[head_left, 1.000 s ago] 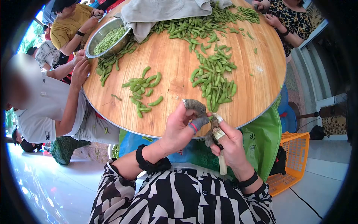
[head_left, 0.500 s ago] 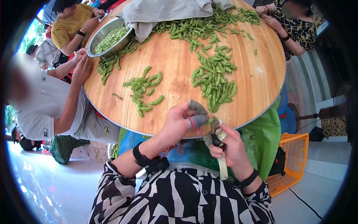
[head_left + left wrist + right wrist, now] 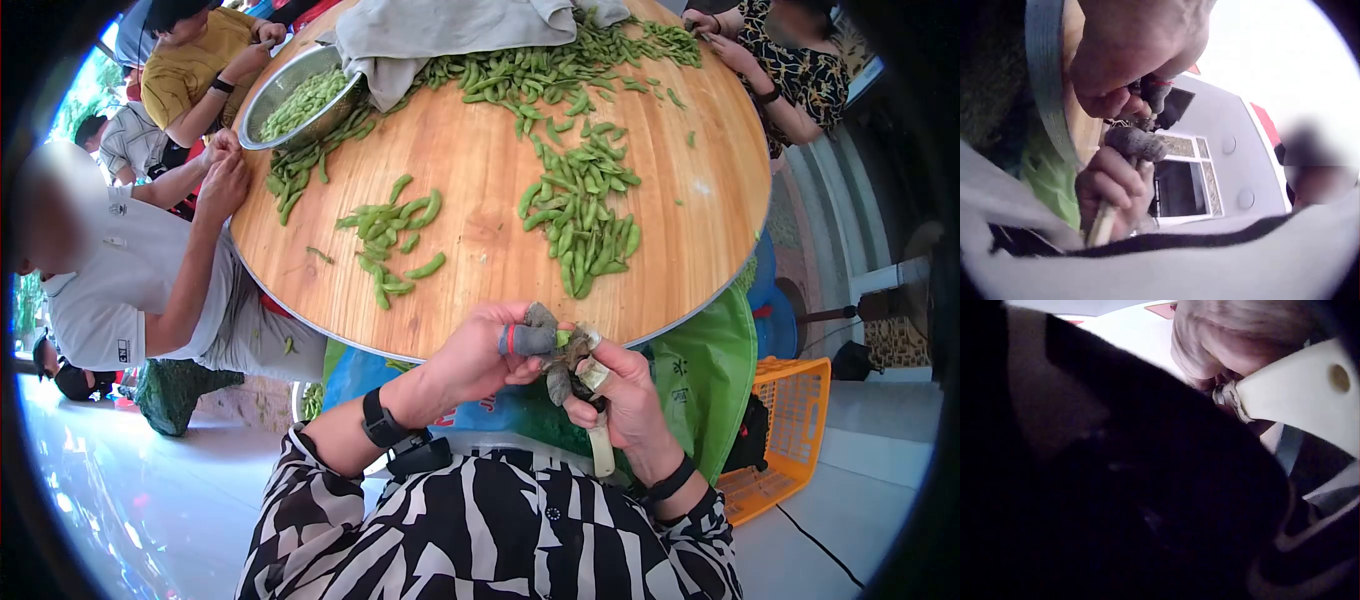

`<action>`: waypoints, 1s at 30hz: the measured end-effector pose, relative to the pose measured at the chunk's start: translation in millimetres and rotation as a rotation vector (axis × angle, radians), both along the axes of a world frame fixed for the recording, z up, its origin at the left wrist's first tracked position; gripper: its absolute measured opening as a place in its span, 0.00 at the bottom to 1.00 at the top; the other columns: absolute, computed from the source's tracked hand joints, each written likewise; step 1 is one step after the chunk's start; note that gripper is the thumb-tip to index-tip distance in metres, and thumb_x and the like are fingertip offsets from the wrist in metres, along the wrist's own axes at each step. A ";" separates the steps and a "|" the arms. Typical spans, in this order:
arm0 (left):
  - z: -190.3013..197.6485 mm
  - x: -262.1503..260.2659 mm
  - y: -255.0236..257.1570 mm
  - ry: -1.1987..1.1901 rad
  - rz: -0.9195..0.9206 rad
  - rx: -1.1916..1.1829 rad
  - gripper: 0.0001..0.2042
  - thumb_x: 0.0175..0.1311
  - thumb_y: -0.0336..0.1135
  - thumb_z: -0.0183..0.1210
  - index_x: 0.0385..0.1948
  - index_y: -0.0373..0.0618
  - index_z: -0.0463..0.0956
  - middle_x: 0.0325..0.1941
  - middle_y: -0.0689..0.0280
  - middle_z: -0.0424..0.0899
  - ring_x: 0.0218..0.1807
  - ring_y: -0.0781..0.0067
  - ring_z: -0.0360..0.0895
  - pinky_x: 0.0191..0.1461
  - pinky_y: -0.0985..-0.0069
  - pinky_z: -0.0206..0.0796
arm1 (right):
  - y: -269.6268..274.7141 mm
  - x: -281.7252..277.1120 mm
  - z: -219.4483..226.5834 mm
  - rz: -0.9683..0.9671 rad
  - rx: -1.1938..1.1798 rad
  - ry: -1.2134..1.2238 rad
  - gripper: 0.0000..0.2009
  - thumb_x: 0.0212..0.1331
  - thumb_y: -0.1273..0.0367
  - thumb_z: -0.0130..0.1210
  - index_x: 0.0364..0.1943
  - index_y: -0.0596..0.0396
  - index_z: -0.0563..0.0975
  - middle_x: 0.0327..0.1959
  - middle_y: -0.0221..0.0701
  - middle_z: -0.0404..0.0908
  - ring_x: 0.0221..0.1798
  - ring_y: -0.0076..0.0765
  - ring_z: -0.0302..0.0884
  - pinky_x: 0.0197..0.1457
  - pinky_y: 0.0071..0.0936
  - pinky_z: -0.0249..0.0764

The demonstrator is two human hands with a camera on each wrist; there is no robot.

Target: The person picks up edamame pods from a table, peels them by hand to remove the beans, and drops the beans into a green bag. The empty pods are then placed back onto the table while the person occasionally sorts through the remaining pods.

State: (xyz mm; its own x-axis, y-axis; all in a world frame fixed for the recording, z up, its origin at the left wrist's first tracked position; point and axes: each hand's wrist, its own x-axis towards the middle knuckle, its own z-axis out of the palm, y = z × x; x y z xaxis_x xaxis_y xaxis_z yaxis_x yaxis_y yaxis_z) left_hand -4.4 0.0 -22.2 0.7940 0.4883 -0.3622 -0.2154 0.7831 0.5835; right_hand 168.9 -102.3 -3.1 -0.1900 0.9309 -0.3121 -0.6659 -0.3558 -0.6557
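Note:
In the head view, my left hand (image 3: 475, 352), wearing grey finger covers, pinches a green pod (image 3: 563, 338) at the table's near edge. Close against it on the right, my right hand (image 3: 625, 398) grips a tool by its pale handle (image 3: 601, 448), which points down toward the body. Fingers and dark, dirty covers hide the tool's working end. The left wrist view shows the left hand (image 3: 1141, 50) above the right hand (image 3: 1113, 184), with the handle (image 3: 1103, 224) sticking out below. A pale handle with a hole (image 3: 1304, 387) crosses the right wrist view beside the hand (image 3: 1241, 337).
Pods lie in a small pile (image 3: 380, 236), a longer pile (image 3: 582, 215) and a heap at the back, near a grey cloth (image 3: 440, 35). A metal bowl (image 3: 335, 125) holds shelled beans. Several people sit around the table. An orange crate (image 3: 800, 430) stands at the right.
My left hand moved back slightly from the table, then closer to the right hand, its covered fingers now pinched together. The right hand barely shifted and still grips the tool.

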 end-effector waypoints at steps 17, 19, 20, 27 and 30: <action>16.7 -6.8 8.4 0.333 0.155 1.801 0.10 0.54 0.25 0.63 0.38 0.38 0.77 0.25 0.60 0.77 0.24 0.63 0.77 0.27 0.70 0.68 | -3.8 6.3 -8.7 0.031 -0.081 0.222 0.23 0.65 0.70 0.51 0.64 0.56 0.66 0.32 0.34 0.75 0.20 0.29 0.71 0.16 0.21 0.62; 19.3 -8.7 10.2 0.369 0.072 1.839 0.11 0.51 0.24 0.64 0.38 0.38 0.77 0.26 0.56 0.77 0.26 0.57 0.77 0.27 0.71 0.67 | -3.2 4.3 -6.4 0.002 -0.093 0.185 0.22 0.65 0.71 0.51 0.63 0.57 0.67 0.30 0.33 0.75 0.19 0.30 0.72 0.16 0.21 0.63; 19.4 -8.6 10.2 0.369 0.073 1.838 0.11 0.51 0.24 0.64 0.38 0.38 0.77 0.26 0.56 0.77 0.26 0.57 0.77 0.27 0.71 0.67 | -3.6 3.1 -5.9 0.003 -0.093 0.184 0.22 0.65 0.71 0.51 0.63 0.57 0.67 0.30 0.33 0.75 0.19 0.30 0.72 0.16 0.21 0.63; 19.7 -0.1 -1.3 0.300 0.013 0.844 0.06 0.62 0.28 0.57 0.38 0.38 0.79 0.26 0.65 0.82 0.25 0.76 0.77 0.26 0.76 0.66 | -5.5 1.4 2.7 -0.067 -0.083 -0.037 0.19 0.64 0.73 0.49 0.60 0.59 0.71 0.29 0.33 0.76 0.18 0.28 0.73 0.16 0.21 0.63; 10.9 -1.6 5.8 0.215 -0.080 0.375 0.07 0.66 0.31 0.55 0.37 0.38 0.80 0.26 0.66 0.81 0.23 0.79 0.76 0.22 0.80 0.62 | -7.3 9.1 2.6 -0.035 -0.053 -0.129 0.19 0.64 0.74 0.49 0.60 0.60 0.71 0.32 0.34 0.78 0.18 0.27 0.73 0.16 0.20 0.63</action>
State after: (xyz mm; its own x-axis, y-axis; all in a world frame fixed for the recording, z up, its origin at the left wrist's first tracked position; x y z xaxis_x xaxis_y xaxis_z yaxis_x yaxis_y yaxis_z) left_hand -6.0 5.8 -11.4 0.7605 0.5575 -0.3330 -0.0052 0.5179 0.8554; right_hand 178.0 -109.6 -0.4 -0.1130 0.9178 -0.3805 -0.5896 -0.3702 -0.7179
